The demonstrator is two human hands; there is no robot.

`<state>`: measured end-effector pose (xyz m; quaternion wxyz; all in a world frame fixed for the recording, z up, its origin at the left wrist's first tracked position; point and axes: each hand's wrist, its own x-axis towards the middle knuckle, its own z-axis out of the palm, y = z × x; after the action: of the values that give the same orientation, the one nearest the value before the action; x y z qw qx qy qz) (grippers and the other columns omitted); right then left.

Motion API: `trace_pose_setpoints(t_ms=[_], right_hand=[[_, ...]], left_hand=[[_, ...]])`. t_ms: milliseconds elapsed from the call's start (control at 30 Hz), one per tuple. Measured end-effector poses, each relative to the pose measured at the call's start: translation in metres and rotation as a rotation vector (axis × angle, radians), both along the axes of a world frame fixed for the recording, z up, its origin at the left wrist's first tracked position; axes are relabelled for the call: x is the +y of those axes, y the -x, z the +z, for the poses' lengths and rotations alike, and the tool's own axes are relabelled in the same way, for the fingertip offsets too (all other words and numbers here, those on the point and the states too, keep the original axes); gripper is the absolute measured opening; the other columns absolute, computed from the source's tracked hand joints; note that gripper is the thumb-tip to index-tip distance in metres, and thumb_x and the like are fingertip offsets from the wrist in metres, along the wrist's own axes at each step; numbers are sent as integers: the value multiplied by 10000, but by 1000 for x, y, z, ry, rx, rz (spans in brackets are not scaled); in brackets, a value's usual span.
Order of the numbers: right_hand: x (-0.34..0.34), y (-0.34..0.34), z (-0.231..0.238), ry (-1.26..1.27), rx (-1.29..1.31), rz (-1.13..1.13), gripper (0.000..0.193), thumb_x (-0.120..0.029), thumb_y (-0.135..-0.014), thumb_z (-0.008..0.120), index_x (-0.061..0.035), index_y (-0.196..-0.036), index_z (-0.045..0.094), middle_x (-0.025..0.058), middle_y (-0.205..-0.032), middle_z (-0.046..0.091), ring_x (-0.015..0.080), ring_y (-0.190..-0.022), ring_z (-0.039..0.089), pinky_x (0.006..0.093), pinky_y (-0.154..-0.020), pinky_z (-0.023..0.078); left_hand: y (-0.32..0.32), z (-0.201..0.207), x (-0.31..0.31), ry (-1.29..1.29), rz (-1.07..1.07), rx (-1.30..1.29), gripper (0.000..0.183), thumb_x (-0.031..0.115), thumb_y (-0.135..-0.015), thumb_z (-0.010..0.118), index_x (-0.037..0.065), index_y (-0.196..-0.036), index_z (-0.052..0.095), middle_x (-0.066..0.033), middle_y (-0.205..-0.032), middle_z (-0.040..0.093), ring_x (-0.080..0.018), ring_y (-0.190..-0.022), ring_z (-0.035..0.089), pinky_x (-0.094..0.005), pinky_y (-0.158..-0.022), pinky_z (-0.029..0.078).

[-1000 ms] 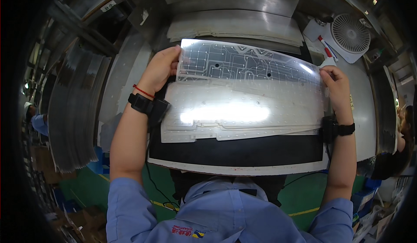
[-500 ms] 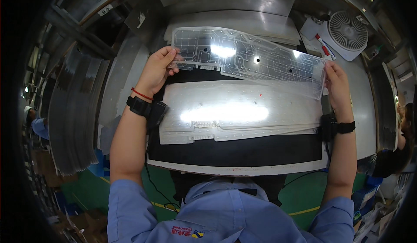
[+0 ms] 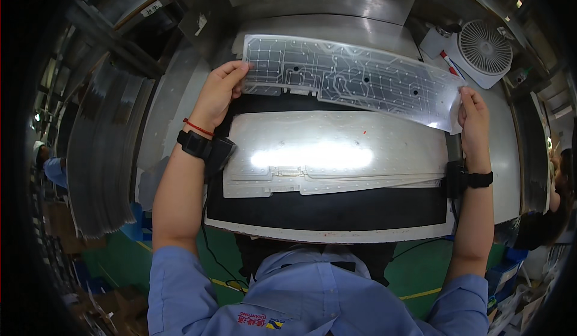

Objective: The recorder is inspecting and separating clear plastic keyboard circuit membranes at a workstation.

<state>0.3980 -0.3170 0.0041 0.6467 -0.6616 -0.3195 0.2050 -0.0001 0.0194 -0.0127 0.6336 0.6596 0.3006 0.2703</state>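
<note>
A clear flexible circuit sheet (image 3: 342, 74) with fine printed traces and a few dark round spots is held up by its two ends. My left hand (image 3: 227, 83) pinches its left end between thumb and fingers. At the lower right end, my right hand (image 3: 473, 112) grips the other edge. The sheet slants down toward the right, above the far part of a black mat (image 3: 336, 213). Below it, nearer to me, several similar pale sheets (image 3: 336, 131) lie in a loose, uneven stack with a bright glare across them.
Tall stacks of thin sheets stand at the left (image 3: 99, 149) and far right. A white fan (image 3: 484, 46) sits at the back right beside a red marker (image 3: 448, 61). Behind the held sheet lies another flat pile (image 3: 360, 30). A person's blue sleeve (image 3: 55, 171) shows at far left.
The held sheet has tilted and flattened, so its traces show more evenly and the glare on it has shrunk. Both hands have shifted slightly to the right.
</note>
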Motion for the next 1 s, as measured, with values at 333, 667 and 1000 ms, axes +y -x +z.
trace_pose_setpoints(t_ms=[333,667,1000], right_hand=[[0,7,4,-132,-12,-32,269,-176,-974,562,-7,-1182,589,51,-900,682,47,-653,564,168,-562,414],[4,7,1,25,-29,-36,344,-117,-941,596,-21,-1265,532,-3,-945,677,34,-740,585,166,-605,439],[5,8,-4,-27,13,89,135,-94,-959,564,-53,-1087,558,-16,-864,624,56,-733,621,173,-600,466]], left_hand=[[-11,15,-21,92,68,-118,265,199,-999,521,13,-1178,580,-45,-935,678,-85,-790,639,-222,-711,520],[-5,6,-8,60,52,-39,237,149,-976,542,13,-1168,571,-34,-989,671,-98,-805,643,-203,-736,518],[-9,17,-26,217,-56,-93,286,101,-923,606,23,-1188,530,-64,-1051,642,-131,-905,633,-257,-824,514]])
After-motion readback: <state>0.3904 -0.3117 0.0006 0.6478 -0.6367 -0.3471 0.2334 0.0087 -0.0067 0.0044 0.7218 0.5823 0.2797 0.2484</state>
